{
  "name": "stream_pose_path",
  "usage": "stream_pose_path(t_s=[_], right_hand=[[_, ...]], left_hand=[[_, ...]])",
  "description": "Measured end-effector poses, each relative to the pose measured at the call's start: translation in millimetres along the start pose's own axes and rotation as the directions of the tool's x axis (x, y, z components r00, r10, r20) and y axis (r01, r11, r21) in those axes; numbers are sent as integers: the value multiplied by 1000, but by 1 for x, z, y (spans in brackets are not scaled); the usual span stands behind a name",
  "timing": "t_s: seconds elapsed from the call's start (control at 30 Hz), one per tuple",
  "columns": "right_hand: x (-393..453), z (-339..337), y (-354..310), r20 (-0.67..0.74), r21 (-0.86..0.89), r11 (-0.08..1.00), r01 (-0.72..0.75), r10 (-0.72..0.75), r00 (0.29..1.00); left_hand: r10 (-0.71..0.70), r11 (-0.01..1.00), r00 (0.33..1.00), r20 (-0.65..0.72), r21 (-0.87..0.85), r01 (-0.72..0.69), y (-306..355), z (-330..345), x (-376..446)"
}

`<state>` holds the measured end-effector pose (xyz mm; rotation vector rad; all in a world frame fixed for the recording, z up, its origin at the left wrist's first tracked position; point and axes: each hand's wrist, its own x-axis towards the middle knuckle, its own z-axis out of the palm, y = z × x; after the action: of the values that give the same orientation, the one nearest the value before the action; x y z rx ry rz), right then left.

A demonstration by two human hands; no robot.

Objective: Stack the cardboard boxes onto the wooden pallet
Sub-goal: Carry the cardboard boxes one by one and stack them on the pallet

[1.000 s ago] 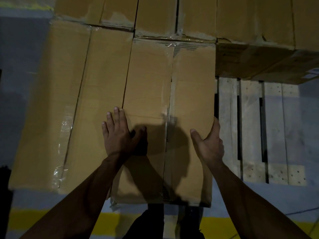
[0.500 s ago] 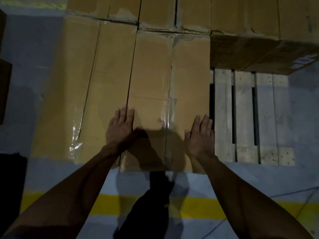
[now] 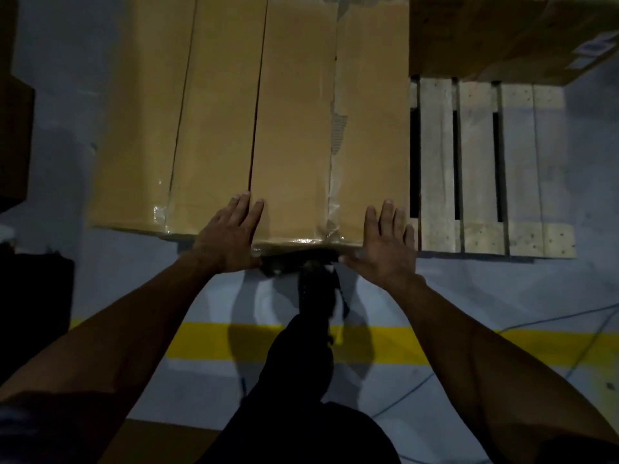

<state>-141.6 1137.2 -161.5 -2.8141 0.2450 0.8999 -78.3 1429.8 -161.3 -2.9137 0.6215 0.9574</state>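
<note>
**Both hands flat on the near end of the box**

The far ends of the cardboard boxes run out of the top of the picture. The light is dim, and the dark shapes at the left edge cannot be made out. The person's leg [image 3: 301,363] hides part of the floor below the box edge.

The wooden pallet [image 3: 482,169] lies on a grey floor [image 3: 502,296] crossed by a yellow line [image 3: 435,343]; bare slats show to the right of the boxes, and another box [image 3: 485,35] sits at the pallet's far right.

The front box [image 3: 331,128] lies on the pallet, touching the neighbouring box [image 3: 174,128] on its left. The left hand [image 3: 227,239] and right hand [image 3: 385,246] press flat on its near corners, fingers straight. Half a second ago the box overhung further toward the person; now its near end sits nearly flush with the neighbour's, and both hands lie closer to that edge.
</note>
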Motion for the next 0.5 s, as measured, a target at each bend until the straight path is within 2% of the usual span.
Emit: stream_pose_path(t_s=[0.13, 0.5], right_hand=[[1, 4, -5, -83, -23, 999, -24, 22, 996], [5, 3, -10, -138, 0, 999, -43, 42, 990]], left_hand=[[-19, 999, 990, -137, -49, 13, 0, 7, -1], [61, 998, 970, -234, 1, -62, -9, 7, -2]])
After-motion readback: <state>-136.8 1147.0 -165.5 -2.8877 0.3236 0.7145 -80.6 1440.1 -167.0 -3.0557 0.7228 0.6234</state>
